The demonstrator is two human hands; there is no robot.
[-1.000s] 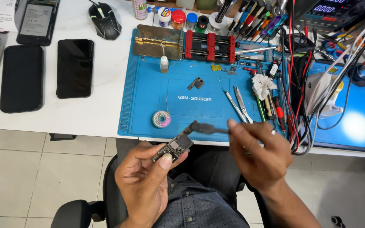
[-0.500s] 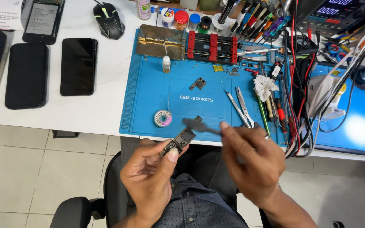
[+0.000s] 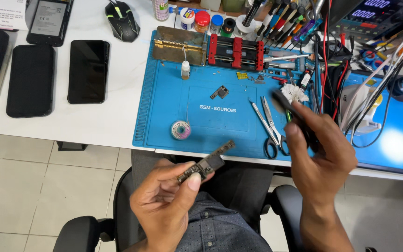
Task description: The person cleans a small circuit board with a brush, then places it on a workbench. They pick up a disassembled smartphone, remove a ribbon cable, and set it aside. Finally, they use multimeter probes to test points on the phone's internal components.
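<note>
My left hand holds a narrow dark circuit board between thumb and fingers, over my lap just below the table edge. My right hand is raised over the right side of the blue work mat and grips a black brush, whose tip points up and to the left near a white wad. Scissors and tweezers lie on the mat just left of that hand.
A solder wick spool, a small metal part, a small bottle and a red board holder sit on the mat. Several dark phones and a mouse lie at left. Cables and tools crowd the right.
My right hand has lifted the brush away from the circuit board and moved it up and right over the mat. My left hand still holds the board, slightly lower.
</note>
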